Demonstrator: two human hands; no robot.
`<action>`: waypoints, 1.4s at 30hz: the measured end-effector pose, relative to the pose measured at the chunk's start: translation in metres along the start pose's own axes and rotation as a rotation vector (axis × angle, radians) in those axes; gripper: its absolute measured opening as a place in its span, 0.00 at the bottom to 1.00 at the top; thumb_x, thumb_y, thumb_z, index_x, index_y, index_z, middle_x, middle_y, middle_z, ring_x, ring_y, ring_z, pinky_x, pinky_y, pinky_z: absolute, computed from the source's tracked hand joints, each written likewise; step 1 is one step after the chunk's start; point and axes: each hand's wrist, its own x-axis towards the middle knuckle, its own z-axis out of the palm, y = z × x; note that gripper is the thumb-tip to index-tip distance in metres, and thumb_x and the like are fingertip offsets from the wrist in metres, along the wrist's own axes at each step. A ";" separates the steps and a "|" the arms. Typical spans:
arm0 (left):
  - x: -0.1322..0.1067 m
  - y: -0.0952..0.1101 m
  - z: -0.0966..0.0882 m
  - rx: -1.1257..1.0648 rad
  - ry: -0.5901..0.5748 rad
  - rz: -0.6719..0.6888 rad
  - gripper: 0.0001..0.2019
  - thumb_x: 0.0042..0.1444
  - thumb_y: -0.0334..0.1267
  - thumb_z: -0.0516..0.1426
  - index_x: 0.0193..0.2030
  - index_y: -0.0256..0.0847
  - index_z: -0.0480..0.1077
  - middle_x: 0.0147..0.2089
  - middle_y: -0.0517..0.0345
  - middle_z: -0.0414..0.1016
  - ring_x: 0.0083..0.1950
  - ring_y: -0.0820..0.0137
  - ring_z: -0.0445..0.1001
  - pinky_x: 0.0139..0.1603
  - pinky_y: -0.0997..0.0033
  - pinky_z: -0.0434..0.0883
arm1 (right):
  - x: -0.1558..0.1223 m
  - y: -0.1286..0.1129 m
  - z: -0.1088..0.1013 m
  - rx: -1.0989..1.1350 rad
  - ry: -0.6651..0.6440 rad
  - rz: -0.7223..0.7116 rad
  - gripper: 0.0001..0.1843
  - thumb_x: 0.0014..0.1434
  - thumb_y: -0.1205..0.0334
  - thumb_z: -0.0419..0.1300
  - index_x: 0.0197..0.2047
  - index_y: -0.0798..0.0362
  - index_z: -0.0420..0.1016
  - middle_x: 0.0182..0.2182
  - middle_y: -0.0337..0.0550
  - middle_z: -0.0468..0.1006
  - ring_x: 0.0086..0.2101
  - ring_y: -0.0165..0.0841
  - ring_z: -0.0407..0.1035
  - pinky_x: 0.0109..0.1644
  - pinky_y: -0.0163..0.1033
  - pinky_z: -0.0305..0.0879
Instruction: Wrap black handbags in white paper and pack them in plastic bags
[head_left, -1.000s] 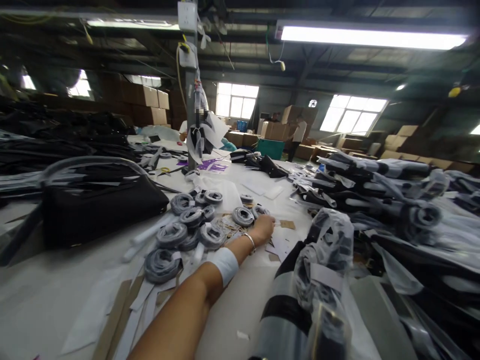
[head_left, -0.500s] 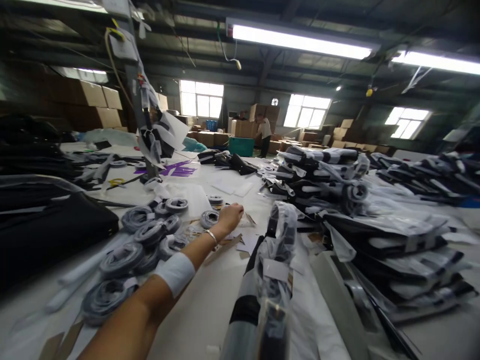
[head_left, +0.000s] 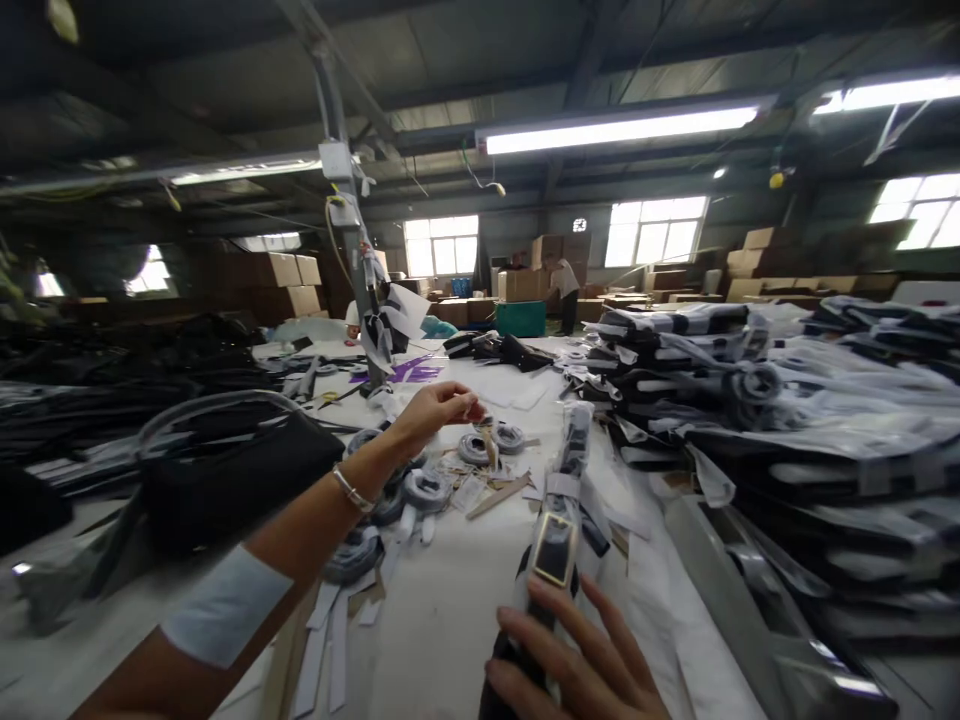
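Observation:
My left hand (head_left: 444, 408) is raised over the middle of the table with its fingers pinched together. Below its fingertips shows a small brown strip (head_left: 490, 446); whether the fingers grip it is too blurred to tell. My right hand (head_left: 581, 655) lies with fingers spread on a black strap with a gold buckle (head_left: 555, 548), partly wrapped in clear plastic, which runs away from me. Coiled grey straps in plastic (head_left: 426, 488) lie beneath and beside my left forearm, which hides some of them.
A black bag (head_left: 240, 470) with an arched handle stands at left. At right are a grey metal box (head_left: 724, 570) and stacked plastic-wrapped black goods (head_left: 810, 480). Paper scraps (head_left: 499, 495) litter the table. A post (head_left: 367, 300) rises behind; a person (head_left: 564, 290) stands far back.
My left hand has risen slightly, and the view has swung left. My right hand has come into view onto the black strap, whose gold buckle now faces up.

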 end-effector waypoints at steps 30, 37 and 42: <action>-0.131 0.141 0.056 -0.237 -0.116 0.053 0.11 0.60 0.44 0.62 0.41 0.38 0.73 0.46 0.50 0.80 0.48 0.63 0.79 0.53 0.62 0.73 | 0.065 0.020 -0.035 1.801 0.190 1.142 0.14 0.56 0.55 0.70 0.41 0.52 0.75 0.31 0.39 0.77 0.29 0.25 0.69 0.35 0.29 0.67; -0.131 0.134 0.070 -0.404 -0.168 -0.065 0.10 0.60 0.41 0.62 0.34 0.37 0.70 0.34 0.60 0.74 0.29 0.78 0.73 0.40 0.71 0.77 | 0.054 0.024 -0.035 2.109 0.110 1.143 0.15 0.54 0.62 0.72 0.43 0.55 0.76 0.20 0.28 0.60 0.18 0.17 0.43 0.19 0.22 0.44; -0.134 0.139 0.072 -0.487 -0.149 -0.072 0.07 0.59 0.37 0.63 0.36 0.36 0.72 0.33 0.61 0.71 0.23 0.83 0.62 0.24 0.85 0.69 | 0.049 0.021 -0.037 1.967 0.141 1.183 0.24 0.53 0.60 0.73 0.51 0.53 0.75 0.24 0.30 0.65 0.19 0.17 0.47 0.21 0.23 0.47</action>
